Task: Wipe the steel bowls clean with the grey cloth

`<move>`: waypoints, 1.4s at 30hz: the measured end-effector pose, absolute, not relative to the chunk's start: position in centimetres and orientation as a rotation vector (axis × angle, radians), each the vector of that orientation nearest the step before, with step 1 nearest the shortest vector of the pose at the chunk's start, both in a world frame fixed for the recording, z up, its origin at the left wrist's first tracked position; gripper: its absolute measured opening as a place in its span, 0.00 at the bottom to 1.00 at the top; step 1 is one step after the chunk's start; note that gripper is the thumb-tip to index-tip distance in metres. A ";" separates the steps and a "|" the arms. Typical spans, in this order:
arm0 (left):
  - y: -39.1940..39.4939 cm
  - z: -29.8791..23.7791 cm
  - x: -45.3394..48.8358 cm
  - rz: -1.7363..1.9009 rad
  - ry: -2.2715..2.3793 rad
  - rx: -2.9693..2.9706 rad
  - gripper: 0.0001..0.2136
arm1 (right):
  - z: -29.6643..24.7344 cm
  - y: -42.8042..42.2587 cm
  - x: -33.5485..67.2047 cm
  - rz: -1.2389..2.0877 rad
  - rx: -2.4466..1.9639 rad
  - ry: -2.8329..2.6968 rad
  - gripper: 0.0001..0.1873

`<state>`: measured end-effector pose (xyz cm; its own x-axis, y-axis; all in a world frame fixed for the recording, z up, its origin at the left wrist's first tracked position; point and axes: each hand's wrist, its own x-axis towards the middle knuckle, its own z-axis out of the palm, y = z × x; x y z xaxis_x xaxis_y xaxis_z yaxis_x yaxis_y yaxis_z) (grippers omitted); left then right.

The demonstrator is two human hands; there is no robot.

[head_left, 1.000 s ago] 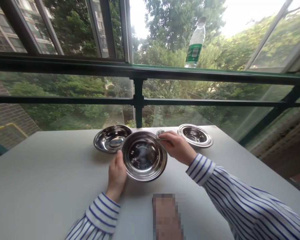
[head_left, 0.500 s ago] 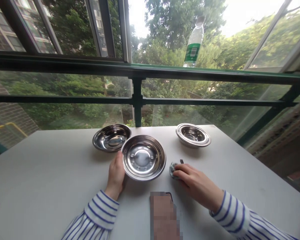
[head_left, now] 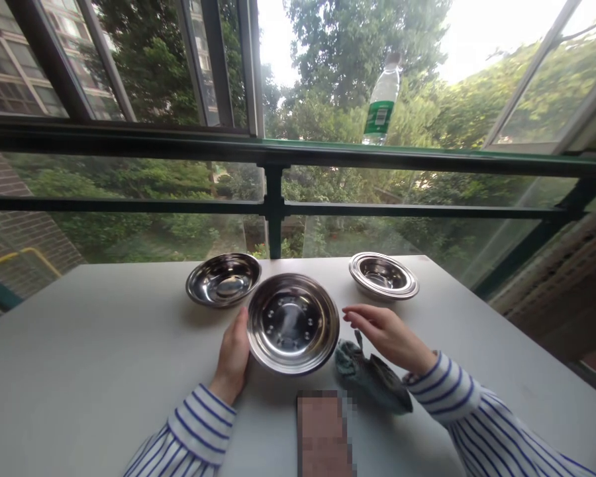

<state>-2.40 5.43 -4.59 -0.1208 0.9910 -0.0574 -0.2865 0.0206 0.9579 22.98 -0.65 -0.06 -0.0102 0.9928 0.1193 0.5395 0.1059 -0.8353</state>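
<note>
A shiny metal bowl [head_left: 293, 324], tilted toward me, is gripped at its left rim by my left hand [head_left: 233, 354], thumb on the near side and the other fingers hidden behind. My right hand [head_left: 387, 334] hovers just right of that bowl with its fingers stretched out and nothing in them. Below it on the table lies a crumpled grey-green cloth [head_left: 372, 381]. Behind the held bowl on the left sits a second metal bowl [head_left: 223, 281]. At the back right stands a wide-rimmed metal bowl [head_left: 383, 277], perhaps several nested together.
The white table [head_left: 104, 371] reaches back to a dark green railing [head_left: 179, 207] before glass. A phone-shaped object [head_left: 324, 434], blurred by pixels, lies at the front. A plastic bottle [head_left: 380, 109] with a green label stands on the ledge above the railing.
My right hand has let go of the cloth and risen toward the bowl's right side, leaving the cloth on the table. The held bowl has shifted slightly right and tilted more toward me.
</note>
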 end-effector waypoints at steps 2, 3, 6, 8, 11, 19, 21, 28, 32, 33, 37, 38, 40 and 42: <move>5.4 -4.7 -2.3 1.398 1.059 0.910 0.22 | -0.6 0.6 22.8 0.852 -1.484 -1.591 0.19; 5.4 -4.7 -2.3 1.396 1.034 0.909 0.21 | -0.8 1.1 22.6 0.869 -1.465 -1.582 0.20; 5.2 -4.6 -2.3 1.377 0.946 0.876 0.21 | -1.4 1.7 22.2 0.932 -1.420 -1.518 0.22; 5.0 -4.3 -2.2 1.338 0.888 0.822 0.21 | -1.7 1.7 22.2 0.970 -1.404 -1.462 0.23; 4.6 -3.8 -2.0 1.274 0.802 0.706 0.23 | -2.3 1.6 22.4 1.032 -1.391 -1.372 0.24; 4.2 -3.0 -1.7 1.254 0.712 0.609 0.17 | -2.7 1.9 22.4 1.126 -1.323 -1.208 0.24; 4.3 -3.1 -1.7 1.255 0.723 0.602 0.16 | -2.6 1.9 22.3 1.134 -1.305 -1.188 0.23; 5.3 -2.8 -1.8 1.219 0.766 0.737 0.15 | -2.2 2.4 22.7 1.110 -1.267 -1.127 0.24; 6.0 -2.6 -1.2 1.197 0.897 0.765 0.13 | -2.2 2.6 23.4 1.084 -1.252 -1.093 0.24; 6.2 -2.6 -0.9 1.198 0.919 0.760 0.12 | -2.3 2.6 23.5 1.079 -1.248 -1.084 0.24; 7.3 -2.8 0.3 1.212 0.971 0.750 0.08 | -2.7 3.0 23.9 1.055 -1.235 -1.041 0.25; 7.6 -2.8 0.6 1.212 0.982 0.748 0.08 | -2.8 3.1 24.0 1.047 -1.234 -1.028 0.26; 8.2 -2.9 1.1 1.207 0.998 0.747 0.07 | -3.2 3.3 24.1 1.027 -1.235 -1.000 0.26; 8.7 -2.9 1.5 1.202 1.006 0.745 0.07 | -3.6 3.5 24.3 1.011 -1.241 -0.978 0.27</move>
<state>1.49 8.69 -2.91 0.0508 0.9729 -0.2256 -0.3935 0.2271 0.8908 24.26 3.53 -3.58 0.2687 0.9627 0.0333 -0.0653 0.0527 -0.9965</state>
